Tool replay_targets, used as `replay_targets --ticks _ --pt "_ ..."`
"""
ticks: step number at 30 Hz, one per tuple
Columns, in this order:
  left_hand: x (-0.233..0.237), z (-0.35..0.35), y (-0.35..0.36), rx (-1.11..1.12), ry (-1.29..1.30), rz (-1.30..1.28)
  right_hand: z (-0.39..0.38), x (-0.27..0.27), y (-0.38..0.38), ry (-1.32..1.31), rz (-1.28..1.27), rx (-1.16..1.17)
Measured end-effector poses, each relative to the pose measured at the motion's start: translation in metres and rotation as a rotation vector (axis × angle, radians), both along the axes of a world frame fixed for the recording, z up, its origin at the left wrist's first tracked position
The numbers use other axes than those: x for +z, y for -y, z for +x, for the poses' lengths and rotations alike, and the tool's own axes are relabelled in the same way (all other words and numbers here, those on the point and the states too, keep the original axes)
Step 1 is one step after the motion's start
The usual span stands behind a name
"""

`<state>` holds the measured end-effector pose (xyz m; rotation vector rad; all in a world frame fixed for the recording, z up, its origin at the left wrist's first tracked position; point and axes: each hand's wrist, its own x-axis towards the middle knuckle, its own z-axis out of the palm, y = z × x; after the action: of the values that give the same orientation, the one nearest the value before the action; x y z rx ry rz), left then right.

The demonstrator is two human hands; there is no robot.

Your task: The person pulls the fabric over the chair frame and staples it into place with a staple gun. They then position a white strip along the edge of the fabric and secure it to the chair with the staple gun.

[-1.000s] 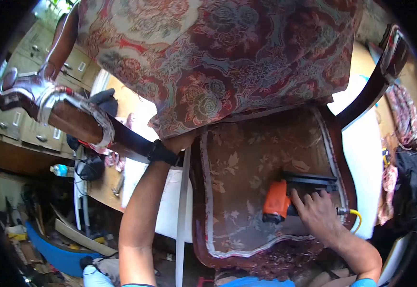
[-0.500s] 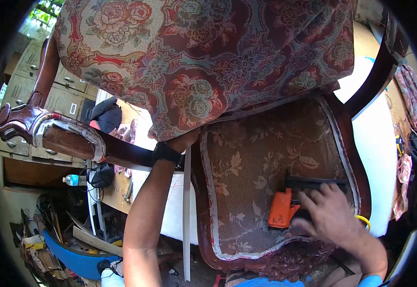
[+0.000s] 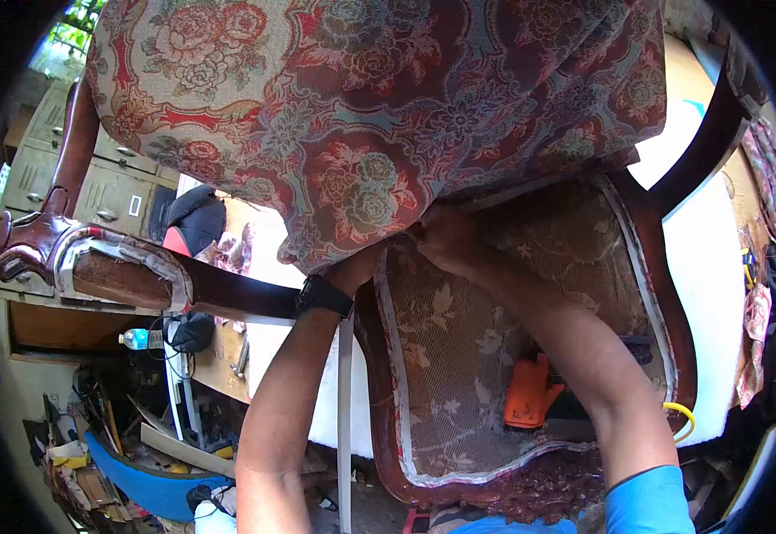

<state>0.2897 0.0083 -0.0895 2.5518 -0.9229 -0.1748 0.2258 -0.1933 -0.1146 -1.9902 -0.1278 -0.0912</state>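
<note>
A floral upholstery fabric drapes over the upper part of a carved wooden chair frame. My left hand reaches under the fabric's lower edge beside the frame, and its fingers are hidden. Close to it, my right hand is closed at the same edge, seemingly pinching the fabric; its fingertips are partly covered. Below my right forearm, an orange and black staple gun lies on the old brown leaf-patterned panel inside the frame. No hand touches it.
A pale strip hangs down beside the frame. White padding lies under the chair. A yellow hose curves at the right. Metal lockers, a water bottle and piled scraps are on the left.
My right hand has left the staple gun and moved up and left to the fabric edge. The staple gun stays on the panel. My left hand remains under the fabric.
</note>
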Motion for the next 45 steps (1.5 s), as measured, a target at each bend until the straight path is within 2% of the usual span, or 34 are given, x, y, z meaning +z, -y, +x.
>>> replay_targets --ticks 1,4,8,9,11,14,17,20,21,24,27,28,29,31,32,34,35,36,38,40,42,44,45 --pt "-0.004 -0.001 -0.002 0.012 0.043 -0.049 -0.001 0.01 -0.002 -0.079 0.013 0.021" --pt "-0.012 -0.009 -0.009 0.019 0.168 -0.144 0.006 -0.003 -0.012 0.088 -0.156 -0.034" --pt "-0.023 -0.014 -0.016 -0.072 0.343 -0.074 0.012 -0.031 -0.009 0.168 0.18 0.036" --pt "-0.025 -0.014 -0.017 -0.1 0.401 -0.045 0.027 -0.067 -0.017 0.159 0.327 0.048" --pt "-0.01 -0.02 -0.007 -0.091 0.272 -0.069 0.028 -0.078 -0.02 0.198 0.355 -0.014" --pt "0.001 -0.022 -0.003 -0.105 0.3 -0.02 0.019 -0.061 -0.021 0.26 0.142 -0.126" --pt "0.011 -0.027 -0.002 -0.108 0.323 -0.007 0.034 -0.08 -0.027 0.229 0.099 -0.082" --pt "0.002 -0.024 -0.003 -0.133 0.395 -0.032 0.018 -0.047 -0.015 0.311 -0.09 -0.103" --pt "-0.006 -0.021 -0.006 -0.145 0.438 -0.041 0.008 -0.027 -0.007 0.331 -0.079 -0.096" --pt "-0.021 -0.009 -0.01 -0.077 0.262 0.135 -0.003 0.0 0.004 0.198 -0.091 -0.019" --pt "-0.036 0.006 -0.022 -0.06 0.04 0.065 -0.008 0.015 0.002 0.042 -0.156 0.004" --pt "-0.043 0.007 -0.025 0.037 -0.107 -0.105 -0.008 0.016 0.002 0.005 -0.186 -0.001" --pt "-0.05 0.008 -0.028 0.134 -0.253 -0.276 -0.006 0.009 -0.001 0.124 -0.144 -0.063" --pt "-0.036 -0.002 -0.022 0.325 -0.555 -0.489 0.002 -0.017 -0.013 0.357 -0.051 -0.185" --pt "-0.024 -0.009 -0.019 0.416 -0.71 -0.536 0.005 -0.026 -0.016 0.345 0.022 -0.179" --pt "-0.023 -0.006 -0.029 0.379 -0.699 -0.392 0.007 -0.033 -0.019 0.324 0.17 -0.165" --pt "-0.043 0.014 -0.054 0.249 -0.531 -0.204 0.016 -0.046 -0.021 0.229 0.319 0.0" --pt "-0.044 0.027 -0.068 0.099 -0.437 -0.053 0.03 -0.065 -0.018 0.134 0.46 0.162" --pt "-0.036 0.049 -0.095 -0.214 -0.292 0.175 0.027 -0.057 -0.008 0.065 0.36 0.231" --pt "-0.015 0.047 -0.081 -0.309 -0.268 0.245 0.002 -0.01 0.003 0.114 -0.1 0.038" --pt "0.007 0.036 -0.058 -0.305 -0.268 0.275 0.025 -0.062 -0.016 0.316 -0.078 -0.054" --pt "0.026 0.027 -0.031 -0.263 -0.28 0.292 0.035 -0.076 -0.018 0.367 -0.033 -0.046" --pt "0.033 0.025 -0.023 -0.258 -0.284 0.306 0.031 -0.066 -0.011 0.315 0.003 0.01"
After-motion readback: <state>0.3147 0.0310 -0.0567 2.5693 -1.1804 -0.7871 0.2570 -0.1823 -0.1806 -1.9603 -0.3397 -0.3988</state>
